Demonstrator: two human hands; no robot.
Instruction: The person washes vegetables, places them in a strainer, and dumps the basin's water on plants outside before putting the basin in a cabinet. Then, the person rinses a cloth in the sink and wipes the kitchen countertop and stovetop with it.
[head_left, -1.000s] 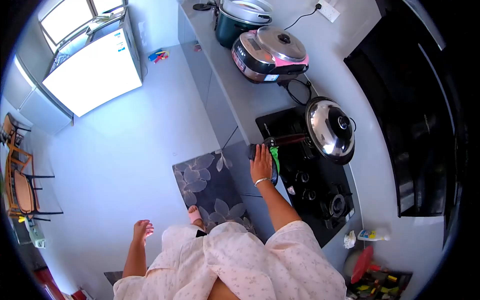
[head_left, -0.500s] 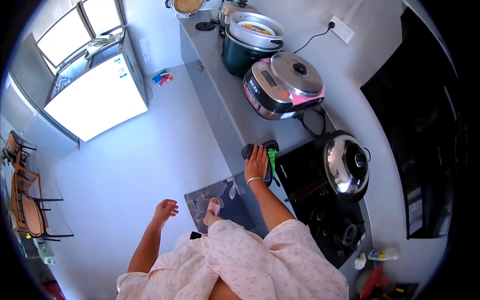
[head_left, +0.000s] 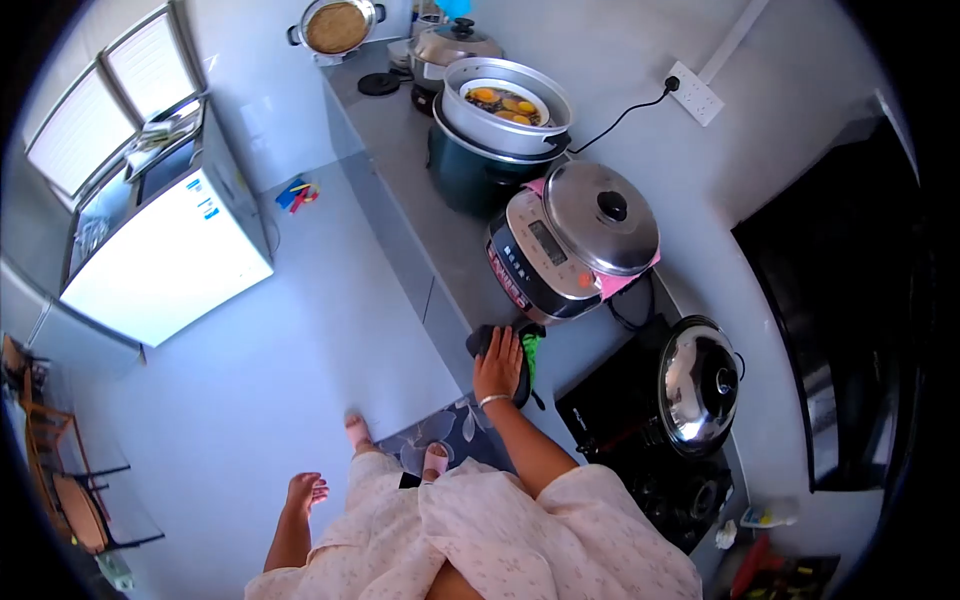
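Observation:
My right hand (head_left: 497,372) lies over a black cloth (head_left: 486,340) with a bright green part at the counter's near edge, and keeps hold of it. The cloth's exact kind is hard to make out. Just beyond it stands a rice cooker (head_left: 535,255) with a pink cloth and a metal lid (head_left: 601,220) on top. To the right is the black glass stove (head_left: 605,405). My left hand (head_left: 307,491) hangs in the air at my side over the floor, fingers loosely bent and apart, holding nothing.
A domed steel lid (head_left: 697,385) covers a pan on the stove. Farther along the counter (head_left: 420,190) stand a dark green pot (head_left: 465,160) and a steamer pan (head_left: 475,78) with yellow food. A white-fronted appliance (head_left: 165,265) and chairs (head_left: 82,510) stand left. A patterned mat (head_left: 402,440) lies underfoot.
My right hand and the black cloth have slid along the counter, away from the stove and closer to the rice cooker. I have stepped forward; a second pink slipper now shows.

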